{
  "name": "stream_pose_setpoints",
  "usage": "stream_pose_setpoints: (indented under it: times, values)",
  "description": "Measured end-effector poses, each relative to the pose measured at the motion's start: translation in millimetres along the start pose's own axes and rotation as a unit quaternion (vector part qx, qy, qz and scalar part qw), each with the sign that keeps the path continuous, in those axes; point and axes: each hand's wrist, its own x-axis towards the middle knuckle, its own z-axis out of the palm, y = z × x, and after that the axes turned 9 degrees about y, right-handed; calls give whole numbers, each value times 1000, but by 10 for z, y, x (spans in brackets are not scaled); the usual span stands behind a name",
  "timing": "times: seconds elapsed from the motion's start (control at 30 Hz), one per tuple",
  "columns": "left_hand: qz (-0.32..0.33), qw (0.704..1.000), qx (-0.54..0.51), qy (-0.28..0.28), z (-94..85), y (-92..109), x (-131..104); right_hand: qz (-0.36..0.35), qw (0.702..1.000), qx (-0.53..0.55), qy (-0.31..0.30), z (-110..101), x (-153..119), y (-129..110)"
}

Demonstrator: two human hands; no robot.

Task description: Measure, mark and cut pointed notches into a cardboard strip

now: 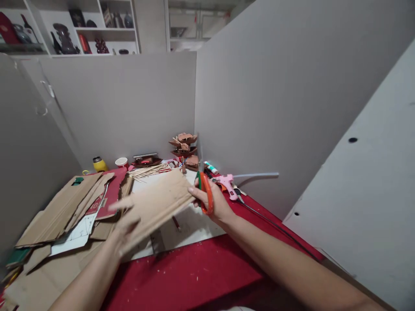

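A flat piece of brown cardboard (162, 196) is held up above the white work surface, between my two hands. My right hand (212, 201) is closed round orange and green scissors (207, 193), whose blades point up and away, and its thumb presses on the cardboard's right corner. Blurred by motion, my left hand (125, 222) is at the cardboard's left end; its fingers are apart and its thumb side touches or overlaps the sheet. Whether it grips the cardboard is unclear. Beneath the sheet, a dark red pencil-like stick (177, 223) lies on the white surface.
Stacked cardboard (60, 211) covers the left side of the red table (194, 276). A pink glue gun (228, 185) with a cord lies at right. Thin wooden sticks (149, 172), a paper cup (122, 162), a yellow bottle (99, 164) and small brown boat models (184, 144) stand behind.
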Motion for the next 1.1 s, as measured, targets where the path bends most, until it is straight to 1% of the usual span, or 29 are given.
stream_pose_setpoints:
  times: [0.07,0.1,0.13,0.2,0.3,0.37,0.47,0.67,0.73,0.83,0.93,1.03,1.07,1.1]
  values:
    - [39,996,52,-56,82,-41,-1,-19,997,33,62,62,29,69]
    - [63,993,56,-82,137,-76,-20,-21,996,45,80,99,18,114]
    - [83,991,40,-94,194,-117,-46,-20,995,52,87,137,-11,165]
    - [113,989,3,-98,291,-193,-99,-5,995,61,82,204,-110,275]
    - [137,988,-29,-67,333,-230,-127,37,997,62,39,254,-273,406]
    - [138,989,-34,-51,302,-207,-107,56,997,61,13,246,-328,440]
    - [128,990,-36,-44,267,-180,-83,62,996,56,-1,210,-332,427]
    - [86,994,-24,-62,366,-291,-164,73,996,37,-23,201,-346,412]
    - [79,995,-21,-63,366,-292,-178,81,996,27,-39,197,-357,427]
    - [95,994,-32,-39,298,-198,-164,93,994,2,-64,136,-366,425]
    - [127,990,-52,-6,183,-36,-156,106,989,-35,-97,-10,-380,382]
    - [153,986,-64,2,75,112,-190,113,977,-76,-163,-212,-406,346]
    - [159,985,-65,-1,50,153,-208,104,968,-112,-198,-279,-414,349]
    - [164,984,-65,-7,30,191,-225,90,961,-143,-221,-339,-419,363]
